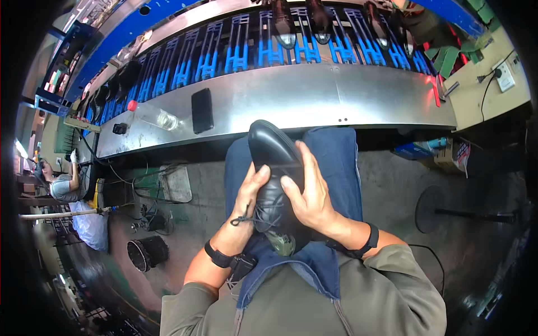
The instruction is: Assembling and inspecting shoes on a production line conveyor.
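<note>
A black leather lace-up shoe [272, 196] is held upright over my lap, toe pointing away from me. My left hand [250, 190] clasps its left side, with the thumb on the upper near the laces. On the other side my right hand [311, 199] grips the shoe, thumb across the upper and fingers along the sole edge. Dark laces [242, 220] hang loose by my left wrist. Something green [282, 244] shows in the shoe's opening. A blue apron [336, 162] covers my knees beneath it.
Ahead runs a metal ledge [280, 101] bearing a black phone [202, 110] and a clear bottle [159, 117]. Beyond it, a blue-slatted conveyor [238, 56] carries dark shoes [284, 28]. A person [66, 183] works far left. A black bucket [147, 253] and a box [448, 157] stand on the floor.
</note>
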Demonstrator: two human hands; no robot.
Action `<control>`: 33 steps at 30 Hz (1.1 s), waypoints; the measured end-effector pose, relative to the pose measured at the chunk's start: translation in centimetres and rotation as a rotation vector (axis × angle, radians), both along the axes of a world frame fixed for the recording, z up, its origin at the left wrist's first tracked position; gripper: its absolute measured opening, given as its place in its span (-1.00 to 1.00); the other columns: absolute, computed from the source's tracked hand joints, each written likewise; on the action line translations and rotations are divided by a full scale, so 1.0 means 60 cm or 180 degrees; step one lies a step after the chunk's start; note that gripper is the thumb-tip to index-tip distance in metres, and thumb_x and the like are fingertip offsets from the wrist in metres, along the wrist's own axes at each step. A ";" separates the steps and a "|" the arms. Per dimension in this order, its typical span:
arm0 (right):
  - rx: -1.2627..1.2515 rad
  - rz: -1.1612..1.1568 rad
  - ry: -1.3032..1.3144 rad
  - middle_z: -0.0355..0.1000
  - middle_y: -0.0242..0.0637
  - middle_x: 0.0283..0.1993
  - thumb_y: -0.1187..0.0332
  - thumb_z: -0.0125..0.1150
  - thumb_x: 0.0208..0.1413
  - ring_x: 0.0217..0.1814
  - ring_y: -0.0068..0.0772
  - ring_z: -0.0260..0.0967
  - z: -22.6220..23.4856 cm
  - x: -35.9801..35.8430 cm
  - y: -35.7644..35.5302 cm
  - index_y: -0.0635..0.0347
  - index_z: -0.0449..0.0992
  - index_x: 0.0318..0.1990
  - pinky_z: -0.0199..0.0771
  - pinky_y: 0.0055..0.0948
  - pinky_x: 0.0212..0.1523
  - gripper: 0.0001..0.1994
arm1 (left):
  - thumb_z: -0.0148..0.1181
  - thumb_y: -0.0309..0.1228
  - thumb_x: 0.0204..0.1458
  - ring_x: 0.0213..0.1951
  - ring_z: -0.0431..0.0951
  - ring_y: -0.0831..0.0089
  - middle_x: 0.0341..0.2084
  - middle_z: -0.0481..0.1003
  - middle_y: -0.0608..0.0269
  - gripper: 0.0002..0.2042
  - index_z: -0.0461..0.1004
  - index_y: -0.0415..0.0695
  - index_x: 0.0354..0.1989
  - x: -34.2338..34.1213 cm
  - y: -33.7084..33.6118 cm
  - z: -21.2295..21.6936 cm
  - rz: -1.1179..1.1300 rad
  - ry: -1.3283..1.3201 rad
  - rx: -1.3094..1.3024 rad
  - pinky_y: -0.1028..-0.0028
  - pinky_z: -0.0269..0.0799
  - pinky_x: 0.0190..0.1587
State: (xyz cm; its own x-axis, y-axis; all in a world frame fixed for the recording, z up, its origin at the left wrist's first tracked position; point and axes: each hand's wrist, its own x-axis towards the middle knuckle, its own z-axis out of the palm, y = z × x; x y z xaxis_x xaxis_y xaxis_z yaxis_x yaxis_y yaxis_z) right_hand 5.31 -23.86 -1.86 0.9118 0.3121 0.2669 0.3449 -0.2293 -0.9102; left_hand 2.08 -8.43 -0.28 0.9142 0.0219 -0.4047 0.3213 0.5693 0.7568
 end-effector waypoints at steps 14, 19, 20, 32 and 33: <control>0.1113 -0.0237 0.2085 0.47 -0.17 0.09 0.16 -0.23 0.43 0.18 -0.37 0.35 -0.108 0.024 -0.283 0.33 0.50 0.04 0.23 -0.42 0.26 -0.57 | 0.55 -0.12 -0.20 0.40 0.12 -0.16 0.41 0.06 -0.19 -0.01 0.14 -0.23 0.41 0.056 -0.001 -0.105 -0.2710 -0.2591 0.3651 0.01 0.06 0.42; 0.1263 0.0143 0.2431 0.46 -0.17 0.08 0.15 -0.19 0.42 0.24 -0.34 0.32 -0.126 0.043 -0.304 0.35 0.53 0.02 0.16 -0.39 0.33 -0.56 | 0.49 -0.01 -0.23 0.44 0.10 -0.11 0.41 0.10 -0.20 -0.03 0.20 -0.20 0.38 0.161 -0.038 -0.131 -0.3440 -0.3169 0.3194 -0.08 -0.05 0.44; 0.1192 0.0085 0.2226 0.47 -0.11 0.05 0.16 -0.18 0.41 0.19 -0.29 0.35 -0.131 0.044 -0.298 0.38 0.54 -0.02 0.21 -0.35 0.30 -0.56 | 0.49 -0.01 -0.23 0.44 0.10 -0.11 0.41 0.10 -0.20 -0.03 0.20 -0.20 0.38 0.168 -0.040 -0.135 -0.3476 -0.3124 0.3132 -0.08 -0.05 0.44; 0.2012 -0.0868 0.2659 0.49 -0.14 0.07 -0.16 -0.43 0.44 0.03 -0.32 0.45 -0.068 0.235 -0.203 0.38 0.48 0.09 0.43 -0.32 0.12 -0.28 | 0.49 -0.14 -0.21 0.31 0.33 0.09 0.28 0.32 -0.03 -0.05 0.16 -0.26 0.38 0.263 -0.003 -0.162 -0.2440 -0.2063 0.1393 0.14 0.16 0.37; 0.2116 -0.0899 0.2579 0.46 -0.16 0.12 -0.19 -0.44 0.44 0.03 -0.35 0.44 -0.050 0.285 -0.167 0.38 0.42 0.18 0.45 -0.32 0.10 -0.26 | 0.48 -0.20 -0.18 0.32 0.31 0.14 0.31 0.30 0.00 -0.03 0.09 -0.27 0.42 0.278 0.013 -0.148 -0.2337 -0.1475 0.0762 0.15 0.15 0.38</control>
